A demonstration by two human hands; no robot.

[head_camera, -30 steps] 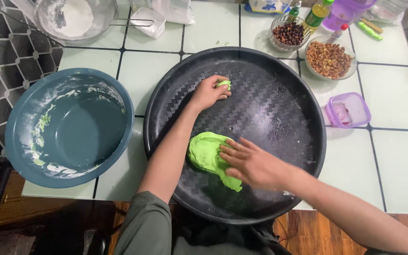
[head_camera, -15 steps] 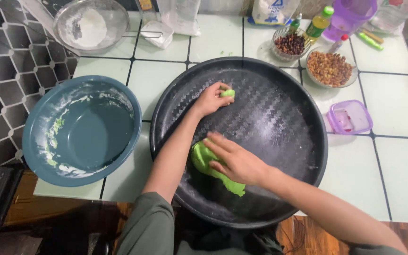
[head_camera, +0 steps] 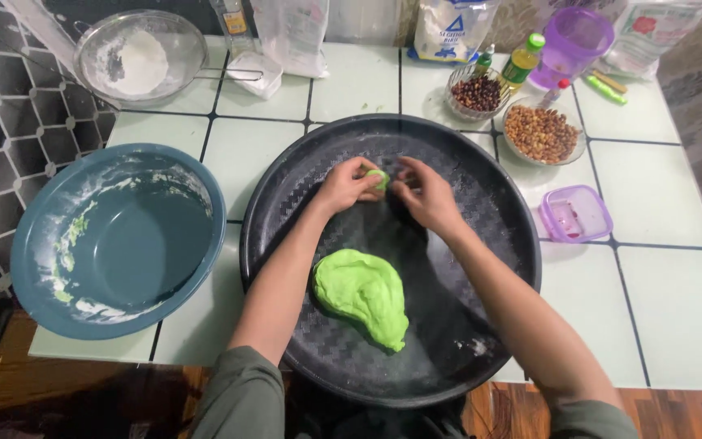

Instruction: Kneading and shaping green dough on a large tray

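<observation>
So far just one little green dough piece [head_camera: 379,178] is pinched off, held in the closed grip of left hand [head_camera: 346,186] and right hand [head_camera: 425,197] over the black tray [head_camera: 507,213], while the big dough lump [head_camera: 363,295] sits unportioned.

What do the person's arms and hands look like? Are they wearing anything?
Both forearms are bare. The left hand and right hand wear no gloves, and I see no rings or watch. Olive-green sleeves are pushed up to about the elbows.
</observation>
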